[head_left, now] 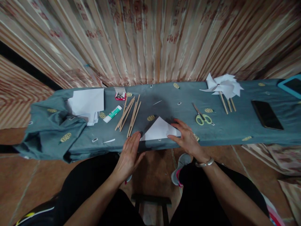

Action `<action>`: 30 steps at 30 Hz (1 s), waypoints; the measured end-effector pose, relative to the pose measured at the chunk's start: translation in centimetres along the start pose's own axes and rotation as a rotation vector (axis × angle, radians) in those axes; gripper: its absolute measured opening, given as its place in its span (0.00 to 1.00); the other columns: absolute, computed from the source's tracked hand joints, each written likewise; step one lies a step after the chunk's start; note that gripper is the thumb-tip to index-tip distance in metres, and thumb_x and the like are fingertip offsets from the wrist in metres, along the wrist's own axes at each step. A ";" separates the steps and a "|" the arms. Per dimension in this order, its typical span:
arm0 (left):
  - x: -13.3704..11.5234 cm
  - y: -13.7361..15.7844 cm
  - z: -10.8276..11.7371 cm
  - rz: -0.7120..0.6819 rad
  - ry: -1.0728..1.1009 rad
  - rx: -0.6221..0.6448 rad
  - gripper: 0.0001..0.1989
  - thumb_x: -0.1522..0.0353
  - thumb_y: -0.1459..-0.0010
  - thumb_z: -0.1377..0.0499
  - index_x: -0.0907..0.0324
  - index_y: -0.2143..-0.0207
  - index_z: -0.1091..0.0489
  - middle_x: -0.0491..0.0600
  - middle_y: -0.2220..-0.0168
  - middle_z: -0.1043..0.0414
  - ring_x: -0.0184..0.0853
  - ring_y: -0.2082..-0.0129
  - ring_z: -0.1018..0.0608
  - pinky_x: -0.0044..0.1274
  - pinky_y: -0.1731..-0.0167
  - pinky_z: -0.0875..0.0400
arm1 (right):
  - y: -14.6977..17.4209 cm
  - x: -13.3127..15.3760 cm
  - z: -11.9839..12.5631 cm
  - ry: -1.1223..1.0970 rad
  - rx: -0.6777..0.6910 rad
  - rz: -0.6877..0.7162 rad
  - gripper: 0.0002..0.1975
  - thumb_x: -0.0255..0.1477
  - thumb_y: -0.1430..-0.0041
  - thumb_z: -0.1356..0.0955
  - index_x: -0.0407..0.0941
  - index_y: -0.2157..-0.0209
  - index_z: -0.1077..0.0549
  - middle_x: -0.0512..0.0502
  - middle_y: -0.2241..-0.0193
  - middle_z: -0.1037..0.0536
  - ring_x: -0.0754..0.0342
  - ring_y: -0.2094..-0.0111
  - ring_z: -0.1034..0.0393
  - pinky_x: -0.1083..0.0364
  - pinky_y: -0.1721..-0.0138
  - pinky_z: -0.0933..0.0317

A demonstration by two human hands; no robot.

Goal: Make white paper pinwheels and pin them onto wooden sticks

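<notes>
A white sheet of paper (157, 130), folded into a triangle, lies near the front edge of the cloth-covered table. At its left corner is my left hand (129, 154), fingers stretched out side by side and thumb apart. My right hand (187, 138) rests over the paper's right corner with thumb and fingers spread, hiding part of that corner. Just left of the paper lie several wooden sticks (131, 114). To its right is a pair of scissors (201, 117) with yellow-green handles.
A stack of white paper (88, 101), a glue stick (112, 114) and a small red box of metal pins (120, 95) lie left. Paper pinwheels (223, 86) on sticks, a black phone (267, 115) and a blue-framed tablet (293, 86) lie right. A curtain (150, 40) hangs behind.
</notes>
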State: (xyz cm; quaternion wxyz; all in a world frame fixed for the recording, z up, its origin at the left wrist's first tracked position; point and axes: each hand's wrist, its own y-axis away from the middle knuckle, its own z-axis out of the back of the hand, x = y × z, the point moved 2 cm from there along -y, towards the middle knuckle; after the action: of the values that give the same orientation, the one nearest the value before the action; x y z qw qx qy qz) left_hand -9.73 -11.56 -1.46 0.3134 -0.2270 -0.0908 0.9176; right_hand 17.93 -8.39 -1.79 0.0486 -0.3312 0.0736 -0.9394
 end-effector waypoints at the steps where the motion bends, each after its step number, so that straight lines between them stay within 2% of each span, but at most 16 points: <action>1: -0.1 -0.2 -0.1 -0.003 0.010 -0.004 0.40 0.68 0.35 0.45 0.59 0.30 0.66 0.66 0.34 0.44 0.49 0.33 0.40 0.45 0.39 0.38 | -0.2 0.1 0.0 -0.029 -0.004 -0.010 0.19 0.36 0.46 0.28 0.44 0.53 0.26 0.32 0.40 0.32 0.38 0.39 0.37 0.38 0.40 0.42; 7: -0.6 -1.7 -0.2 0.024 0.081 -0.042 0.40 0.65 0.34 0.46 0.55 0.30 0.69 0.65 0.32 0.49 0.49 0.32 0.43 0.44 0.39 0.38 | -1.2 1.7 1.2 -0.167 -0.105 -0.026 0.03 0.29 0.44 0.32 0.47 0.67 0.27 0.39 0.42 0.28 0.43 0.43 0.30 0.43 0.42 0.39; 10: -1.1 -3.3 0.8 0.023 0.122 -0.122 0.38 0.64 0.33 0.47 0.52 0.30 0.67 0.63 0.30 0.53 0.47 0.30 0.46 0.43 0.37 0.42 | -2.1 2.4 2.0 -0.190 -0.175 -0.002 0.04 0.27 0.45 0.34 0.47 0.67 0.26 0.40 0.41 0.30 0.44 0.40 0.34 0.42 0.39 0.43; 12: -1.4 -4.7 1.7 -0.001 0.121 -0.169 0.33 0.64 0.33 0.49 0.50 0.30 0.60 0.59 0.29 0.56 0.46 0.30 0.49 0.43 0.35 0.45 | -2.8 2.4 2.0 -0.191 -0.215 -0.006 0.06 0.25 0.46 0.35 0.47 0.67 0.26 0.40 0.40 0.31 0.43 0.38 0.36 0.42 0.38 0.44; 15: -1.6 -7.3 2.4 -0.013 0.130 -0.141 0.29 0.60 0.33 0.49 0.53 0.32 0.51 0.58 0.30 0.53 0.44 0.30 0.48 0.42 0.34 0.46 | -3.6 2.1 1.6 -0.187 -0.236 -0.015 0.08 0.24 0.47 0.36 0.46 0.68 0.26 0.39 0.40 0.32 0.43 0.37 0.38 0.41 0.37 0.45; 17: -1.2 -8.9 2.0 0.002 0.181 -0.090 0.29 0.58 0.34 0.48 0.58 0.34 0.45 0.58 0.34 0.42 0.44 0.31 0.43 0.40 0.35 0.45 | -3.8 1.8 1.3 -0.174 -0.226 -0.006 0.09 0.23 0.48 0.36 0.46 0.67 0.26 0.38 0.40 0.31 0.43 0.37 0.39 0.41 0.37 0.46; 20: 0.3 -10.9 0.4 0.115 0.305 0.003 0.27 0.58 0.36 0.46 0.62 0.39 0.37 0.58 0.41 0.30 0.42 0.42 0.28 0.35 0.41 0.35 | -3.6 1.3 1.1 -0.143 -0.198 0.005 0.09 0.23 0.47 0.36 0.45 0.67 0.26 0.37 0.39 0.32 0.42 0.37 0.39 0.40 0.37 0.46; 23: 1.9 -12.1 -1.3 0.270 0.423 0.064 0.17 0.61 0.38 0.45 0.61 0.53 0.26 0.54 0.55 0.21 0.40 0.55 0.21 0.29 0.54 0.28 | -2.9 0.9 1.2 -0.103 -0.144 0.045 0.09 0.23 0.45 0.37 0.46 0.66 0.26 0.38 0.38 0.34 0.42 0.36 0.41 0.39 0.36 0.46; 24: 2.3 -12.4 -1.7 0.310 0.438 0.076 0.15 0.61 0.39 0.46 0.61 0.61 0.24 0.51 0.63 0.21 0.38 0.62 0.21 0.27 0.60 0.29 | -2.7 0.7 1.2 -0.084 -0.118 0.065 0.09 0.23 0.44 0.37 0.46 0.65 0.25 0.38 0.37 0.35 0.43 0.35 0.43 0.39 0.36 0.47; 26: 3.0 -12.9 -2.1 0.363 0.443 0.077 0.17 0.61 0.39 0.47 0.61 0.75 0.28 0.45 0.78 0.30 0.32 0.74 0.28 0.23 0.71 0.36 | -2.1 0.4 1.1 -0.044 -0.073 0.101 0.12 0.22 0.42 0.38 0.46 0.63 0.24 0.40 0.36 0.37 0.43 0.33 0.46 0.39 0.35 0.48; 28: 3.3 -13.3 -2.1 0.395 0.456 0.063 0.19 0.61 0.40 0.47 0.60 0.82 0.35 0.42 0.83 0.42 0.29 0.78 0.36 0.22 0.75 0.43 | -1.7 0.1 1.0 -0.015 -0.048 0.131 0.16 0.21 0.41 0.40 0.46 0.61 0.23 0.41 0.35 0.38 0.44 0.33 0.47 0.39 0.35 0.48; 30: 3.5 -13.7 -2.0 0.428 0.506 0.049 0.19 0.61 0.42 0.47 0.60 0.83 0.37 0.41 0.83 0.46 0.28 0.78 0.38 0.22 0.76 0.46 | -1.4 -0.3 1.0 0.004 -0.046 0.150 0.18 0.20 0.41 0.41 0.46 0.59 0.22 0.42 0.35 0.38 0.44 0.33 0.47 0.39 0.35 0.47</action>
State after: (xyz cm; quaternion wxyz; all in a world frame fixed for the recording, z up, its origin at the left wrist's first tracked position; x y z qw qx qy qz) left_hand -3.91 1.39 -0.27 0.1314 -0.4539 0.0617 0.8791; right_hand 18.69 -7.09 -0.96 0.1112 -0.3240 0.1202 -0.9318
